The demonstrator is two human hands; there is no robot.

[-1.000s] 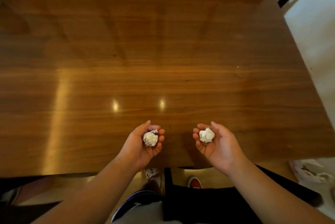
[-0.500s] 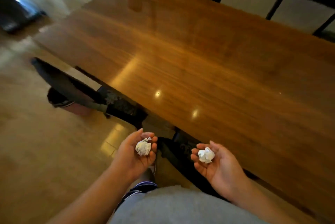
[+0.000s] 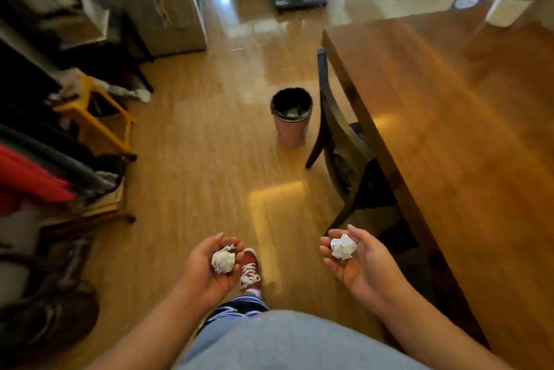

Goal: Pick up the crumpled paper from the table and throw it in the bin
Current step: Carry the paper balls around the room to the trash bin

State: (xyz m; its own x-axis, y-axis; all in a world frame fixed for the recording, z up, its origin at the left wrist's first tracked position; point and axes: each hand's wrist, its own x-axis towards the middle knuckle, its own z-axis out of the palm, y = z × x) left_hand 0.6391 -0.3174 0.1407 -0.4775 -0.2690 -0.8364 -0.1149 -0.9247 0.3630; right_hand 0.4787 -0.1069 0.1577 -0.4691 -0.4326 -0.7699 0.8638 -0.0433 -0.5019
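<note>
**Two paper balls in hand, bin dead ahead**

Both my hands are palm-up, well short of the bin. My left hand has its fingers curled round the first paper ball. My right hand cups the second paper ball in loosely bent fingers.

The bin is pink with a black liner and stands on the wooden floor with some pale scraps inside. Just right of the bin, a dark chair is tucked against the table. Well left of the bin there's a yellow stool in blurry clutter. Only floor and my red shoe lie between my hands and the bin.
</note>
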